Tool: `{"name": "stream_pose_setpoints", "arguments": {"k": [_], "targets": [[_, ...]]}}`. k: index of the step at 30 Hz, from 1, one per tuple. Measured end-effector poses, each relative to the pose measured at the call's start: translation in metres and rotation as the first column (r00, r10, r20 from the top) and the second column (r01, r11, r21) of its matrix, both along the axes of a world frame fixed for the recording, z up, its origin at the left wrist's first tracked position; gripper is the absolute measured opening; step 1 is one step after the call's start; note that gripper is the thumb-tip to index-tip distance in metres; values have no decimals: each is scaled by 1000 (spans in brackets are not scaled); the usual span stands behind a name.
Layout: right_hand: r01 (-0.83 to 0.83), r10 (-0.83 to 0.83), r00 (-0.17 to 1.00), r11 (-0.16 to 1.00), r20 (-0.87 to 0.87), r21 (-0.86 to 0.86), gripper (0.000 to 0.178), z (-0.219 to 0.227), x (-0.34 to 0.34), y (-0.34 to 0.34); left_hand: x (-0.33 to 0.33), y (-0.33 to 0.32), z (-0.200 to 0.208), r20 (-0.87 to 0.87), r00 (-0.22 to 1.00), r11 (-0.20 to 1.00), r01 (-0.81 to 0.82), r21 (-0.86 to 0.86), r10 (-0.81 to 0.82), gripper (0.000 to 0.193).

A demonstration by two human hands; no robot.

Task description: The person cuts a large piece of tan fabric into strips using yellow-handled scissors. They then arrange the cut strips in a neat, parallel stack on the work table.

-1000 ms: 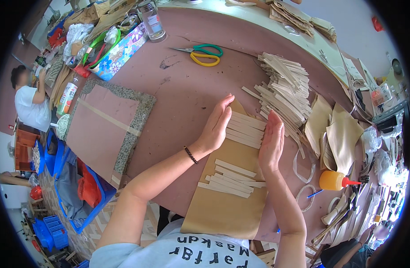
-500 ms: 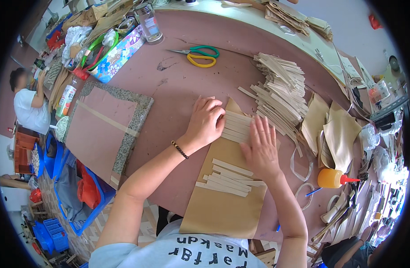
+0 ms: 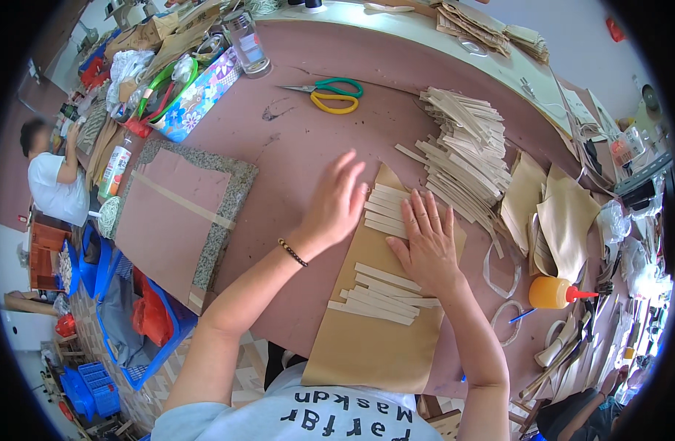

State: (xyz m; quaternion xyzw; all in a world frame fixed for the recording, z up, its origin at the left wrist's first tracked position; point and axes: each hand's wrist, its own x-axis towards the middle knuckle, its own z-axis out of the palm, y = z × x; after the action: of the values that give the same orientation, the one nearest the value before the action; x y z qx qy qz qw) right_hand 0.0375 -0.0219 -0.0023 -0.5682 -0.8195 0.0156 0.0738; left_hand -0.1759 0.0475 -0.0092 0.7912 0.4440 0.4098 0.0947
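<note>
A long tan sheet (image 3: 337,353) lies lengthwise before me, its near end at my shirt. Cream strips (image 3: 386,209) are set side by side across its far part. My right hand (image 3: 427,231) lies flat over the right ends of these strips, fingers spread. My left hand (image 3: 334,197) is lifted just left of the sheet, slightly blurred, fingers apart and nothing visible in it. Nearer me, several loose strips (image 3: 378,303) rest in an uneven bunch on the sheet. A big pile of similar strips (image 3: 462,158) sits beyond my right hand.
Scissors (image 3: 330,95) with green and yellow handles lie at the far middle. A stone slab (image 3: 242,176) stands left, a glass jar (image 3: 248,48) behind it. At right are folded tan pieces (image 3: 565,220) and an orange glue bottle (image 3: 550,292). A person (image 3: 54,176) sits far left.
My left hand has come off the strips' left ends and opened, shifting left. My right hand stays flat on the strips. The whole view has shifted slightly.
</note>
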Motion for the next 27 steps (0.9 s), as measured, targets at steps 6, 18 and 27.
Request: {"name": "stream_pose_setpoints", "arguments": {"k": [6, 18, 27], "targets": [[5, -8, 996, 999, -92, -36, 72, 1, 2, 2, 23, -27, 3, 407, 893, 857, 357, -371, -195, 51], [35, -100, 709, 994, -698, -107, 47, 22, 33, -48, 12, -42, 19, 276, 939, 882, 298, -366, -204, 48], [-24, -87, 826, 982, -556, -188, 40, 27, 16, -154, -17, -168, 31, -266, 848, 839, 314, -445, -459, 51]]}}
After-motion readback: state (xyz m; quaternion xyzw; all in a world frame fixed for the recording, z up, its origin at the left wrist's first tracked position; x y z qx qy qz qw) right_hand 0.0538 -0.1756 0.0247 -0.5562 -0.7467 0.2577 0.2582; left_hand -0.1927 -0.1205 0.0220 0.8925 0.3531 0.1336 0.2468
